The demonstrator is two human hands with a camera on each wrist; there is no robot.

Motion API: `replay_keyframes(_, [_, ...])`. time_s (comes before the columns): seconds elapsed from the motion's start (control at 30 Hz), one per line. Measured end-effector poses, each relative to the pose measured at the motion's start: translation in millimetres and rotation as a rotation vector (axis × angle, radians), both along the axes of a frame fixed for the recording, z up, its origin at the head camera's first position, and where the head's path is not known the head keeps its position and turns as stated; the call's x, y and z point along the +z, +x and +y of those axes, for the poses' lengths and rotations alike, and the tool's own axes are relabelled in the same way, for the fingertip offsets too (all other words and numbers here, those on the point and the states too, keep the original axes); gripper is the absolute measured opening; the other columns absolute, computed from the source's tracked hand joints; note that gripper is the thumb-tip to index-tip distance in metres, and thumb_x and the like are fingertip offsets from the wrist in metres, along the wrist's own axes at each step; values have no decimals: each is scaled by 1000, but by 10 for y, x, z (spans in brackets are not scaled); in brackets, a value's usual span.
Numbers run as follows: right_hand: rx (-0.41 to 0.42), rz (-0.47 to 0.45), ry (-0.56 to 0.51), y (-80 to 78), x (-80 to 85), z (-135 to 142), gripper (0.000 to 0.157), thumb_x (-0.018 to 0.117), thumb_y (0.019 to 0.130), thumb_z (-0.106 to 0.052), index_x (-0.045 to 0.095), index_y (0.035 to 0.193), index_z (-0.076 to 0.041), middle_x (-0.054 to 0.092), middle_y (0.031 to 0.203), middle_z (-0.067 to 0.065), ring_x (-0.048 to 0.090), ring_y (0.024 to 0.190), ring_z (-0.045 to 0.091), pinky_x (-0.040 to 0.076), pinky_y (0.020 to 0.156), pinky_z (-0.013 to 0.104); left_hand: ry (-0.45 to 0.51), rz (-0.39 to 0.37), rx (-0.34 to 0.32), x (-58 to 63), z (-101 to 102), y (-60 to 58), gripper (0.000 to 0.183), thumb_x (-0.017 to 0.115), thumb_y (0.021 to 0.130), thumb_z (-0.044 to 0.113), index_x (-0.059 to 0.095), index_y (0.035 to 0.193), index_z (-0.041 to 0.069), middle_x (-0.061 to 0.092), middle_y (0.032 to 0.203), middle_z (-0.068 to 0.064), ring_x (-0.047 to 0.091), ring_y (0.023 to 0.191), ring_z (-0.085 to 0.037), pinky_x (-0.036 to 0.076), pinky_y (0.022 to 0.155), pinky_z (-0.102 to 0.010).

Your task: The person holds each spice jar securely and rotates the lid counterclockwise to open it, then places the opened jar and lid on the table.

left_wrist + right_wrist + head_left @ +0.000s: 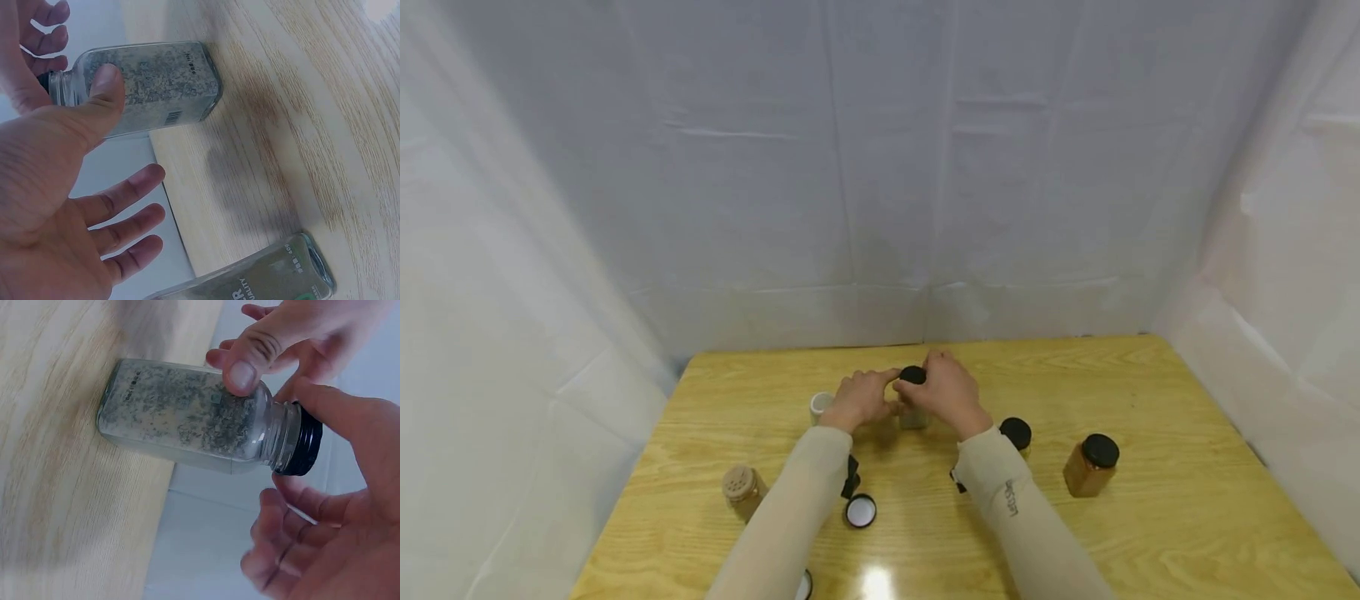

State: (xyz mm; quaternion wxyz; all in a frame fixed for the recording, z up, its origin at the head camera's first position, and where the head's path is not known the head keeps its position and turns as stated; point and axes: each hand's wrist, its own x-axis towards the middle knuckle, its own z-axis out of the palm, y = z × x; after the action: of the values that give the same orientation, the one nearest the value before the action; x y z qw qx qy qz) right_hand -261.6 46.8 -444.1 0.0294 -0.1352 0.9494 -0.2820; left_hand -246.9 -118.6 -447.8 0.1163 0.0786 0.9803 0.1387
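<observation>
A square glass spice jar with grey-green flakes inside stands upright near the table's far edge. My left hand pinches it high on its sides; in the left wrist view the thumb lies along the glass and the other fingers reach out free. On its neck sits a black lid, which my right hand grips between thumb and forefinger. The right hand's remaining fingers curl loosely below the lid in the right wrist view. Beside the left hand is a second glass jar with greenish-brown contents, white at its top.
Left of my left sleeve stands a jar with a perforated tan top. A black-rimmed lid lies upturned between the forearms, another lid at the bottom edge. Toward the right are a black-capped jar and a brown-filled jar.
</observation>
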Motion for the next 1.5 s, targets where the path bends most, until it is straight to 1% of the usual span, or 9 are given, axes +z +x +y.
replay_keyframes(0.27, [82,27,-18,4,46,11,54,76,95,-35,65,136,0,62,134,22,65,107,35,57,90,50,9,7,-1,-14,-2,-16,71,70,100,50,45,162,27,61,151,-14,57,132,-46,41,115,-63])
replay_keyframes(0.43, [2,75,73,14,20,8,58,76,93,-55,70,114,-2,68,116,18,65,96,32,56,79,49,10,12,-6,-15,-2,-11,74,71,98,52,46,161,25,62,150,-13,58,132,-45,43,113,-63])
replay_keyframes(0.57, [-5,75,51,-13,-9,15,45,78,93,-48,71,102,-4,68,103,13,61,86,27,52,71,42,31,16,-8,-16,-5,0,74,72,97,52,46,161,26,63,150,-13,59,129,-45,44,112,-63])
replay_keyframes(0.7, [83,80,19,-41,2,30,37,77,91,-31,73,113,-1,69,109,15,64,89,28,55,76,43,36,13,-2,-23,-4,-9,72,72,98,51,46,161,28,63,149,-14,59,128,-45,43,112,-63])
replay_keyframes(0.83, [127,74,31,-26,15,33,52,76,94,-33,68,130,3,66,124,21,65,101,34,57,87,49,9,8,-8,-29,-2,-28,71,70,100,52,46,161,27,62,150,-14,58,132,-46,42,113,-63])
replay_keyframes(1.0, [24,90,28,22,-4,18,54,77,94,-50,71,110,2,62,114,20,62,85,30,56,75,47,-6,2,-15,-22,4,-26,71,69,100,52,45,162,25,62,151,-13,57,135,-46,42,114,-62])
replay_keyframes(1.13, [-1,93,-28,19,-24,15,45,79,94,-43,71,98,1,60,107,16,58,77,25,53,69,41,19,-6,-7,-15,7,-10,72,70,99,51,45,162,26,61,151,-13,55,136,-46,40,116,-63])
replay_keyframes(1.33, [101,65,-62,-25,-3,17,37,76,91,-23,73,116,3,62,119,18,63,89,29,57,81,44,18,5,-8,-22,0,-24,72,70,99,52,45,162,27,64,148,-14,59,130,-45,42,113,-63])
replay_keyframes(1.5, [142,47,-12,-36,-11,6,57,74,93,-26,62,140,5,60,135,24,66,106,38,55,94,54,-19,8,-13,-25,4,-38,68,69,101,49,46,161,26,64,148,-14,58,133,-46,44,112,-62])
